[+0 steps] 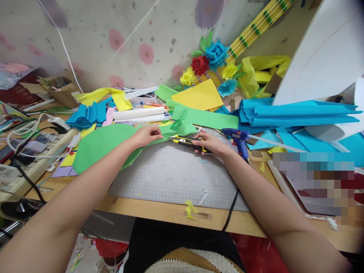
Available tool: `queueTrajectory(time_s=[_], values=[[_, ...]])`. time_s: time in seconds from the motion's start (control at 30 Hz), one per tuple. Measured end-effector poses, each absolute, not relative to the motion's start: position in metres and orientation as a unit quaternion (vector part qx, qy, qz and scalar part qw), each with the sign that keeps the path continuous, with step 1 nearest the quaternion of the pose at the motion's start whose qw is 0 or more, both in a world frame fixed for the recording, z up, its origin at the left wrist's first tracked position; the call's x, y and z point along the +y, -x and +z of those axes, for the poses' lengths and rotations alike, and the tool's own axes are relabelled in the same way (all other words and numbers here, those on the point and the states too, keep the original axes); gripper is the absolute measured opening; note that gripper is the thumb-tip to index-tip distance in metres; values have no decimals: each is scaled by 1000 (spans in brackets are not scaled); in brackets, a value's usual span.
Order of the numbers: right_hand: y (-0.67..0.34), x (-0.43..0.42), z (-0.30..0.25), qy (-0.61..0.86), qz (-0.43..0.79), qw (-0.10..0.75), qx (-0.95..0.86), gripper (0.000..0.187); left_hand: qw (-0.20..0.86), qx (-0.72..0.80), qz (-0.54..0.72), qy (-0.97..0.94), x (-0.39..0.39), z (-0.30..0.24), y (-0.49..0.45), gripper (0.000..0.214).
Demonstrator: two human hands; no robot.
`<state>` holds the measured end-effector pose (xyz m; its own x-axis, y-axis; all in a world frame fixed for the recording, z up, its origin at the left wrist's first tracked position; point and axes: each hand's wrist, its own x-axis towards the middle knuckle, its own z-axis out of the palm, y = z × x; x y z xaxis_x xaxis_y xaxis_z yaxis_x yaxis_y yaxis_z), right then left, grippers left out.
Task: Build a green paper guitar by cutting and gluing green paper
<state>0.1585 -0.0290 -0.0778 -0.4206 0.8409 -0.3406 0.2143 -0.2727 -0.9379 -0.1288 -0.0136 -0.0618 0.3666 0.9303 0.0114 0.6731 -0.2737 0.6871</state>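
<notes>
My right hand [209, 143] is closed around a black and yellow utility knife [186, 141], which points left above the cutting mat [173, 174]. A second thin yellow edge shows just behind the knife; I cannot make out what it belongs to. My left hand [148, 136] has its fingers pinched together on the green paper [106, 146]. That paper is a wide rounded sheet at the left, narrowing toward the right. Curled green pieces [179, 124] stand up just beyond the knife tip. Part of the sheet is hidden under my left forearm.
A blue glue gun [240, 141] lies right of my right hand, its black cord hanging over the table edge. Blue crepe rolls [295, 112] and a yellow sheet [199, 95] are behind. A power strip [36, 159] with cables sits left; a tablet-like device [313, 185], partly blurred, lies right.
</notes>
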Motion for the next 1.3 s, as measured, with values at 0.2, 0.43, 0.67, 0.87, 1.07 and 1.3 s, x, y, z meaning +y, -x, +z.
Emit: queueTrajectory(time_s=[0.2, 0.43, 0.67, 0.87, 1.07, 1.3], values=[[-149, -32, -70, 490, 641, 238, -541, 29, 279, 538, 208, -768, -15, -61, 127, 34], [-158, -31, -79, 456, 644, 240, -566, 39, 265, 540, 199, -774, -15, -59, 127, 29], [-151, -33, -78, 470, 631, 247, -566, 39, 255, 543, 214, -771, -16, -59, 127, 26], [-142, -29, -76, 471, 634, 243, -563, 40, 254, 539, 213, -774, -16, -59, 128, 28], [-144, -26, -76, 460, 640, 225, -573, 46, 247, 546, 229, -767, -18, -59, 127, 24], [-157, -27, -81, 437, 642, 212, -593, 46, 259, 560, 231, -753, -20, -57, 126, 23]])
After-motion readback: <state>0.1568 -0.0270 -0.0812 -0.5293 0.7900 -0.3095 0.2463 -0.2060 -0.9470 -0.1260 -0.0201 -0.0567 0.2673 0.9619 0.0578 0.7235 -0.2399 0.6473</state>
